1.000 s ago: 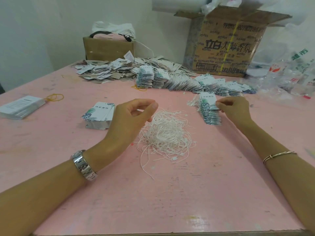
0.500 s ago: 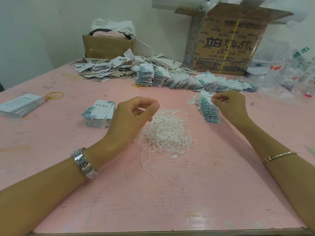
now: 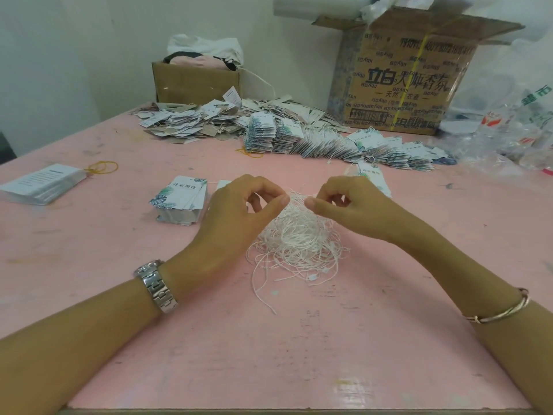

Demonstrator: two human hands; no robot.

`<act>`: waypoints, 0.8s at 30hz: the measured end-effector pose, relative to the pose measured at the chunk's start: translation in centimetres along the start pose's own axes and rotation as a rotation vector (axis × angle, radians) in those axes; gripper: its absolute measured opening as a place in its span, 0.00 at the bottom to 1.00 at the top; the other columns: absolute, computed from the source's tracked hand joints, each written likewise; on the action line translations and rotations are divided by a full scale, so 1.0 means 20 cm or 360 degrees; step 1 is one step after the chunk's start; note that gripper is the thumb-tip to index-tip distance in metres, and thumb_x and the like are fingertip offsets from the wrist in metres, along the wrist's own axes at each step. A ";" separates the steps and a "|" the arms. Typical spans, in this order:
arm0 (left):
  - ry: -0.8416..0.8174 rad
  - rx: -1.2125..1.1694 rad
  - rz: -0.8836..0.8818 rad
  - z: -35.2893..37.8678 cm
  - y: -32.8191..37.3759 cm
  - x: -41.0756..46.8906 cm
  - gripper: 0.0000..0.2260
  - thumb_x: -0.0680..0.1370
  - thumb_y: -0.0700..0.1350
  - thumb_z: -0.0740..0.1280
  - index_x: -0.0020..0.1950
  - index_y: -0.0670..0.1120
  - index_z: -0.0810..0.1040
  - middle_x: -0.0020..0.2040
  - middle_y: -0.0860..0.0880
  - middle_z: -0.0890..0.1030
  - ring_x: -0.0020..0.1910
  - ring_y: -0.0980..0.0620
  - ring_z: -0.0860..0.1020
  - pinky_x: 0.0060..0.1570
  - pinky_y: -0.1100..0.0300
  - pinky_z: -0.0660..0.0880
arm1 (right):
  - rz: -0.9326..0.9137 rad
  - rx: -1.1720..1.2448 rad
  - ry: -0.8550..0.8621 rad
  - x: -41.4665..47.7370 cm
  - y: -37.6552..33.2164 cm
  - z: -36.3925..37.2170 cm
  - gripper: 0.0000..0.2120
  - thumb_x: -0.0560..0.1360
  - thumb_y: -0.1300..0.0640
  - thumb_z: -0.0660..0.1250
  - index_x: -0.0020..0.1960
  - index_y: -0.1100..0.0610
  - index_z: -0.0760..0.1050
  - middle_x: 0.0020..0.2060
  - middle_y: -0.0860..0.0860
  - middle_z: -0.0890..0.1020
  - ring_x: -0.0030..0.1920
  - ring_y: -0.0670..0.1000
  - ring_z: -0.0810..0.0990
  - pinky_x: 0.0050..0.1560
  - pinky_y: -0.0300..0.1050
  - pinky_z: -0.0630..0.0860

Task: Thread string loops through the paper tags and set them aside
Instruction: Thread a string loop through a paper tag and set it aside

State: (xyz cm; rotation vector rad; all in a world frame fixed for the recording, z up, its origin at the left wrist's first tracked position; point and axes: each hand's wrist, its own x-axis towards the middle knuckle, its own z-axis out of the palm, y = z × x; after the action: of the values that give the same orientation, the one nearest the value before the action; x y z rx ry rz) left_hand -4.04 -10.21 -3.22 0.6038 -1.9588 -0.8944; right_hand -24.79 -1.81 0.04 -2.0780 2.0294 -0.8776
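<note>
A person's left hand (image 3: 239, 211) and right hand (image 3: 350, 211) meet over a tangle of white strings (image 3: 299, 244) at the middle of a pink desk (image 3: 299, 354). The left fingers (image 3: 269, 190) are curled, and thumb and forefinger pinch strands at the top of the heap. The right fingers (image 3: 338, 199) are curled too, with the thumb reaching toward the same strands; whether they hold one cannot be told.

A neat stack of leaf-printed tags (image 3: 179, 199) lies just beside the left hand, toward the left edge. More tags, strung (image 3: 329, 142), fan out in a long row toward the far edge, and one small bundle (image 3: 374, 178) shows just behind the right hand. A loose heap of tags (image 3: 191, 121) spreads beyond the row.

At the far edge a small box (image 3: 194, 85) stands open, holding white and pink soft goods and a dark strap. At the far right corner a large box (image 3: 404, 79), printed and bound with a yellow band, has its flaps up and clear plastic spilling from the top. Plastic bags (image 3: 508, 130) crowd the right edge. A stack of cards (image 3: 42, 184) and a rubber band (image 3: 101, 167) lie at the left edge.
</note>
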 end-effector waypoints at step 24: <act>-0.0315 0.0349 0.0069 0.01 0.05 -0.03 0.11 0.78 0.53 0.68 0.59 0.58 0.81 0.51 0.59 0.73 0.51 0.58 0.71 0.49 0.74 0.64 | 0.0014 0.0367 -0.0386 -0.02 -0.04 -0.04 0.12 0.74 0.48 0.71 0.35 0.52 0.81 0.29 0.47 0.80 0.31 0.44 0.71 0.35 0.34 0.67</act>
State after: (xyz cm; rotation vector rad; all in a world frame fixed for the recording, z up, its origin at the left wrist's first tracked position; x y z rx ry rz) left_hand -4.06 -9.10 -2.80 0.6142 -2.2600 -0.7408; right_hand -24.51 -1.07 0.90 -1.9429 1.7262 -0.7739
